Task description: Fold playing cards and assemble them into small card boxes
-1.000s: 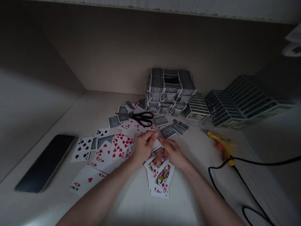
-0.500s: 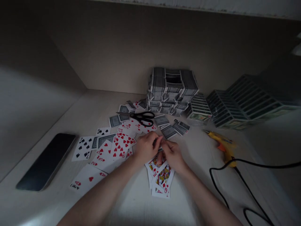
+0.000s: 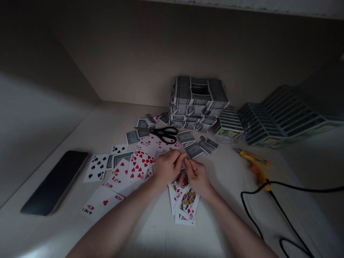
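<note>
My left hand (image 3: 170, 165) and my right hand (image 3: 196, 175) meet fingertip to fingertip near the middle of the table. Both are closed in a pinch, and whatever sits between the fingers is too small to make out. Just below them lie face cards (image 3: 187, 201), a king and queen of diamonds among them. Fanned red-suit cards (image 3: 139, 165) spread to the left of my left hand. Beyond my hands, black-handled scissors (image 3: 163, 134) rest on more cards, beside several face-down cards (image 3: 194, 149).
A box built of folded cards (image 3: 199, 102) stands at the back, with stacked card structures (image 3: 268, 123) to its right. A yellow glue gun (image 3: 256, 166) with a black cable (image 3: 303, 189) lies at right. A phone (image 3: 55, 183) lies at left.
The fingers have shifted slightly against each other, with the fingertips still close together. The whole view has moved a little, and the objects on the table lie as before.
</note>
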A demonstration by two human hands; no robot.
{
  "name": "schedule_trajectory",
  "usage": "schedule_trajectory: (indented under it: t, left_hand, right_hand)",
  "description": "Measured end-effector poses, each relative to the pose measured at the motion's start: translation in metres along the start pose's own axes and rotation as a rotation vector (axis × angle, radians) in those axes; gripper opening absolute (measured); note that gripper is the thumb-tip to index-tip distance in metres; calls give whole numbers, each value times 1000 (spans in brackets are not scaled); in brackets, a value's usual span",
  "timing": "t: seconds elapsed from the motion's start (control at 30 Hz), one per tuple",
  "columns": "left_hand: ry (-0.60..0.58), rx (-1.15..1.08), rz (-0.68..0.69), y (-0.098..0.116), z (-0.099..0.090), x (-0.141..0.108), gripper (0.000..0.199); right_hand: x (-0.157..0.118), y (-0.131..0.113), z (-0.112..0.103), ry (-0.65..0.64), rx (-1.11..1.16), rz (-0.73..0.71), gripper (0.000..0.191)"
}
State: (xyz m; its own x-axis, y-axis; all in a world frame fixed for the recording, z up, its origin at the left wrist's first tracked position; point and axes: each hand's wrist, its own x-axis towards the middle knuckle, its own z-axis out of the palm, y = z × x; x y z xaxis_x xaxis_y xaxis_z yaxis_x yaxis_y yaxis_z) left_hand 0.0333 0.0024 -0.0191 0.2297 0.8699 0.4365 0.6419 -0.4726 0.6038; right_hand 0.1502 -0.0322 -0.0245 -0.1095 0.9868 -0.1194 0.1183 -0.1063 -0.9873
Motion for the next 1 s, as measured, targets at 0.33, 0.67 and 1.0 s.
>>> schedule_trajectory:
  t: [0.33, 0.67, 1.0]
  left_hand:
    - [0, -386, -292, -6, 0, 7, 38]
    - [-39, -244, -292, -8, 3, 10, 32]
    - [-51, -83, -147, -6, 3, 7, 40]
  right_hand:
    - [8, -7, -5, -32, 248, 39, 33]
    - [15, -2, -7, 86, 461, 35, 31]
    - [8, -12, -15, 139, 182, 96, 39]
